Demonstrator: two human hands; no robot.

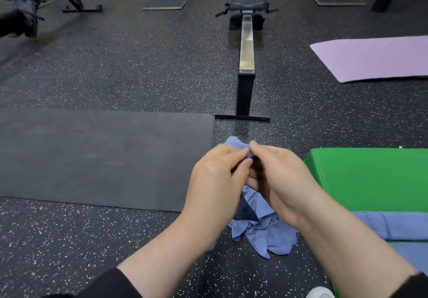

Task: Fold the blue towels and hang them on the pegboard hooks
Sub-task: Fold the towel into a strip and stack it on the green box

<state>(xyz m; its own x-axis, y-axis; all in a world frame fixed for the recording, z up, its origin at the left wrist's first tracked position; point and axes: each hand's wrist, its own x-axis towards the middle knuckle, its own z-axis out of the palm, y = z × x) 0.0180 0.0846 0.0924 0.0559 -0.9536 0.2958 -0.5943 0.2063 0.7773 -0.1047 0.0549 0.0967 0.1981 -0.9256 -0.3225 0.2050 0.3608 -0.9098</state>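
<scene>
You are pinching the crumpled blue cloth towel (261, 232) between your left hand (215, 177) and right hand (280, 177), locating its corners; spread it flat next.

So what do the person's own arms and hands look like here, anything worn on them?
Both hands are bare: the left hand and right hand show no gloves, and no rings or watch can be seen. The forearms are uncovered up to black sleeves, the left sleeve and right sleeve, which end well short of the wrists. No markings show on the sleeves.
</scene>
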